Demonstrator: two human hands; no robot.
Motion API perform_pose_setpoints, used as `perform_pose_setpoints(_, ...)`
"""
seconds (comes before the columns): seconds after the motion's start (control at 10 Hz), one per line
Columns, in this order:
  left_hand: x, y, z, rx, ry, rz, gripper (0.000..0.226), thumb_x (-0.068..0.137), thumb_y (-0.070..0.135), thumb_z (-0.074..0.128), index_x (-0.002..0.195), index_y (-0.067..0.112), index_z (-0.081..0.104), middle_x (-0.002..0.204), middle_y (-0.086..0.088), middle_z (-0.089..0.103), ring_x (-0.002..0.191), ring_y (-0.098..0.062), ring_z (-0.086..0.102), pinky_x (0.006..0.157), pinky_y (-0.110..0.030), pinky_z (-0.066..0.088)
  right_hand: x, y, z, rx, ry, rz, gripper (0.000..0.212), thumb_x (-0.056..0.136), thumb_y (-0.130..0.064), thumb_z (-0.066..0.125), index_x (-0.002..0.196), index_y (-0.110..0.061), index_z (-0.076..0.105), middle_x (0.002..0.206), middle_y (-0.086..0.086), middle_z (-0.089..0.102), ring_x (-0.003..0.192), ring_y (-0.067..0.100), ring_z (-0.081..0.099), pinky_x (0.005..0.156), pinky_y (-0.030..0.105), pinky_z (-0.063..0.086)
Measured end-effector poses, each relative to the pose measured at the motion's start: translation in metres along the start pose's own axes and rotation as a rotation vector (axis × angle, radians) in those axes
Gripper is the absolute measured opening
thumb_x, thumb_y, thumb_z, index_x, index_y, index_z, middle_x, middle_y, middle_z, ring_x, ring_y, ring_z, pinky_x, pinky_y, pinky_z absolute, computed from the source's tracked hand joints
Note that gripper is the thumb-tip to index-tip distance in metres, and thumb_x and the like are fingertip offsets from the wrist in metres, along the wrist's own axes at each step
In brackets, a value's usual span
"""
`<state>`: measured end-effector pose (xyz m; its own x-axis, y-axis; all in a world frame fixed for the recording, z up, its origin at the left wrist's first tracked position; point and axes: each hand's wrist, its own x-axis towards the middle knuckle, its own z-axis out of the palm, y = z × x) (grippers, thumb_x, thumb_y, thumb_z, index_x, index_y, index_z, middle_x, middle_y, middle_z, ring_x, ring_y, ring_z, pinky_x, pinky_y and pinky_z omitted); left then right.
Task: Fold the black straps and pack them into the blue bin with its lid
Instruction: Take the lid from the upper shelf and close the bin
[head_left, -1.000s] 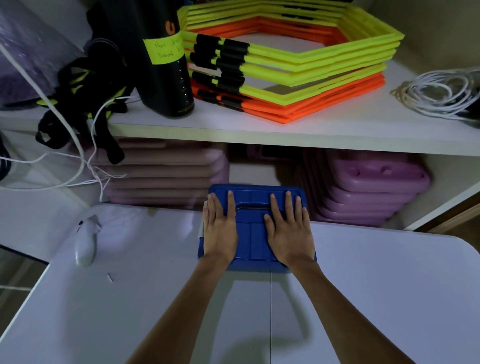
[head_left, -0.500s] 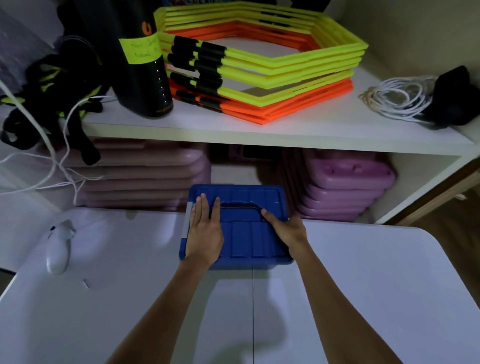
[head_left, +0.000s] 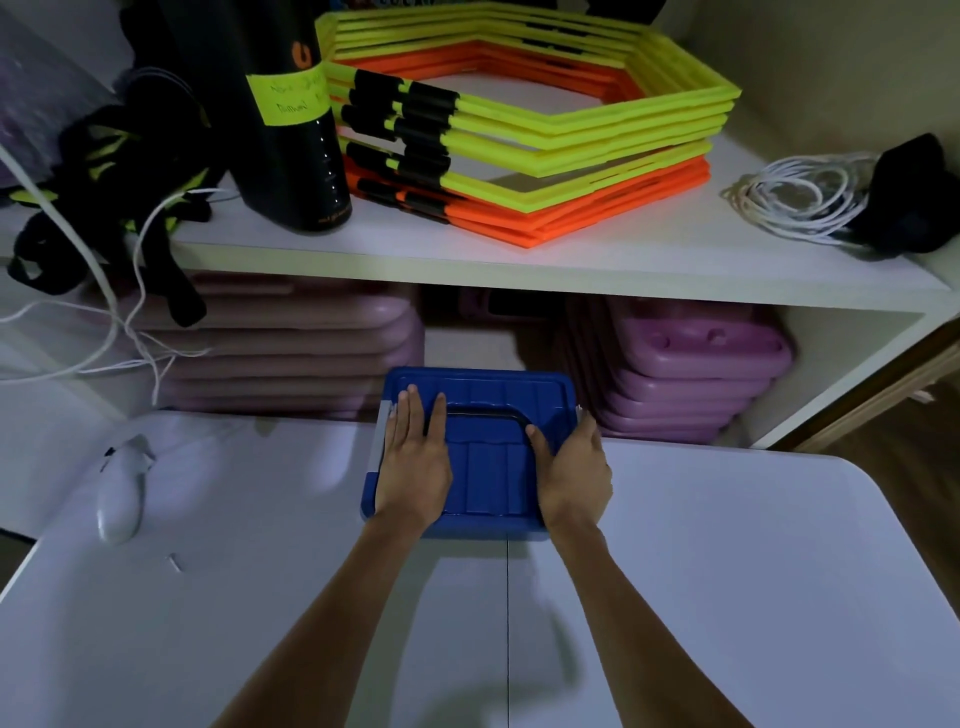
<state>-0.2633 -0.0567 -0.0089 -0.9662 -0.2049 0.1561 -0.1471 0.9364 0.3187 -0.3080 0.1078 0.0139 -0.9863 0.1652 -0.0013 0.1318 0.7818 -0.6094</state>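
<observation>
Looking down from your head camera, you see the blue bin (head_left: 480, 457) at the centre of the frame, standing on the far edge of the white table (head_left: 727, 571) with its lid (head_left: 488, 400) on. Your left hand (head_left: 413, 467) lies flat on the left part of the lid, fingers straight and together, pointing toward the top of the frame, the fingertips just beside the left end of the black handle (head_left: 483, 413) that lies across the lid. Your right hand (head_left: 574, 475) sits on the bin's right edge: the thumb rests on the lid near the handle's right bend, while the fingers go down over the right side, so you cannot tell how tightly they curl. The bin lies between both hands, touching each. No black straps show at the bin; with the lid on, its inside is hidden.

In the upper part of the frame a white shelf (head_left: 571, 260) carries stacked yellow and orange hexagon frames (head_left: 530, 135), a tall black cylinder (head_left: 291, 114) with a yellow label, a bundle of black and yellow webbing (head_left: 119, 171) at upper left, and a coiled white cable (head_left: 800, 197) at upper right. Purple plastic pieces (head_left: 691, 364) are stacked beneath the shelf. A white handheld device (head_left: 119, 493) lies on the table at left, well apart from the bin.
</observation>
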Motion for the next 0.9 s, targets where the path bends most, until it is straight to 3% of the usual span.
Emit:
perform_pose_setpoints(0.1, 0.001, -0.001, 0.001, 0.000, 0.016, 0.001, 0.067, 0.094, 0.006, 0.041, 0.150, 0.008, 0.005, 0.157, -0.024, -0.005, 0.146, -0.034, -0.008, 0.120, -0.040, -0.003, -0.003, 0.006, 0.007, -0.179, -0.001, -0.182, 0.065, 0.101, -0.041, 0.038, 0.150, -0.001, 0.021, 0.158, 0.016, 0.020, 0.147, 0.029, 0.016, 0.116, 0.041, 0.029)
perform_pose_setpoints(0.3, 0.001, 0.000, 0.002, 0.005, 0.003, 0.007, 0.068, 0.093, 0.005, 0.039, 0.150, 0.007, 0.001, 0.156, -0.025, -0.008, 0.145, -0.035, -0.010, 0.120, -0.041, -0.003, -0.003, 0.005, 0.013, -0.287, -0.083, -0.399, 0.057, 0.105, -0.031, 0.022, 0.148, 0.006, 0.018, 0.156, 0.025, 0.018, 0.148, 0.033, 0.008, 0.122, 0.039, 0.005)
perform_pose_setpoints(0.4, 0.000, -0.002, 0.003, -0.022, 0.007, 0.006, 0.068, 0.093, 0.004, 0.041, 0.150, 0.007, 0.003, 0.156, -0.024, -0.007, 0.145, -0.034, -0.009, 0.120, -0.041, -0.004, -0.001, 0.007, 0.017, -0.324, -0.070, -0.492, 0.061, 0.101, -0.039, 0.008, 0.153, -0.008, 0.005, 0.159, 0.021, 0.008, 0.148, 0.032, 0.003, 0.121, 0.040, 0.003)
perform_pose_setpoints(0.5, 0.002, -0.001, 0.003, -0.028, 0.008, 0.005, 0.068, 0.094, 0.005, 0.041, 0.150, 0.008, 0.004, 0.156, -0.024, -0.007, 0.146, -0.034, -0.009, 0.119, -0.039, -0.005, 0.002, 0.010, 0.019, -0.419, -0.102, -0.549, 0.063, 0.098, -0.047, 0.001, 0.154, -0.018, 0.004, 0.161, 0.015, 0.001, 0.149, 0.030, -0.002, 0.121, 0.041, 0.001)
perform_pose_setpoints(0.6, 0.004, -0.002, 0.002, -0.013, -0.009, -0.001, 0.067, 0.096, 0.006, 0.038, 0.150, 0.009, 0.000, 0.156, -0.023, -0.011, 0.145, -0.033, -0.013, 0.118, -0.038, -0.008, 0.004, 0.009, 0.017, -0.474, -0.185, -0.521, 0.070, 0.092, -0.053, -0.006, 0.154, -0.020, 0.000, 0.161, 0.015, -0.006, 0.149, 0.029, -0.007, 0.119, 0.040, -0.009)
perform_pose_setpoints(0.7, 0.004, -0.004, -0.001, -0.018, -0.068, -0.002, 0.062, 0.098, 0.008, 0.034, 0.150, 0.008, 0.000, 0.156, -0.024, -0.012, 0.145, -0.033, -0.014, 0.117, -0.037, -0.009, 0.011, 0.008, 0.008, -0.374, -0.313, -0.484, 0.061, 0.101, -0.048, 0.013, 0.154, -0.021, 0.003, 0.161, 0.016, -0.008, 0.148, 0.027, -0.009, 0.118, 0.037, -0.009)
perform_pose_setpoints(0.8, 0.005, -0.007, -0.018, -0.138, -0.089, -0.004, 0.057, 0.102, 0.037, 0.013, 0.149, 0.007, 0.010, 0.157, -0.022, -0.006, 0.146, -0.032, -0.007, 0.117, -0.033, -0.009, 0.003, 0.005, -0.029, 0.033, -0.458, -0.385, 0.059, 0.102, -0.041, 0.038, 0.154, -0.026, 0.013, 0.162, 0.008, 0.000, 0.149, 0.019, -0.004, 0.116, 0.027, -0.002)
perform_pose_setpoints(0.9, -0.031, -0.009, -0.026, -0.214, 0.109, 0.015, 0.073, 0.097, 0.054, 0.001, 0.143, 0.011, 0.037, 0.154, -0.011, 0.021, 0.139, -0.033, 0.033, 0.115, -0.025, 0.014, -0.026, -0.011, -0.082, 0.388, -0.391, -0.317, 0.056, 0.093, -0.048, 0.053, 0.144, -0.035, 0.033, 0.157, -0.005, 0.027, 0.145, 0.008, 0.021, 0.117, 0.024, 0.016)
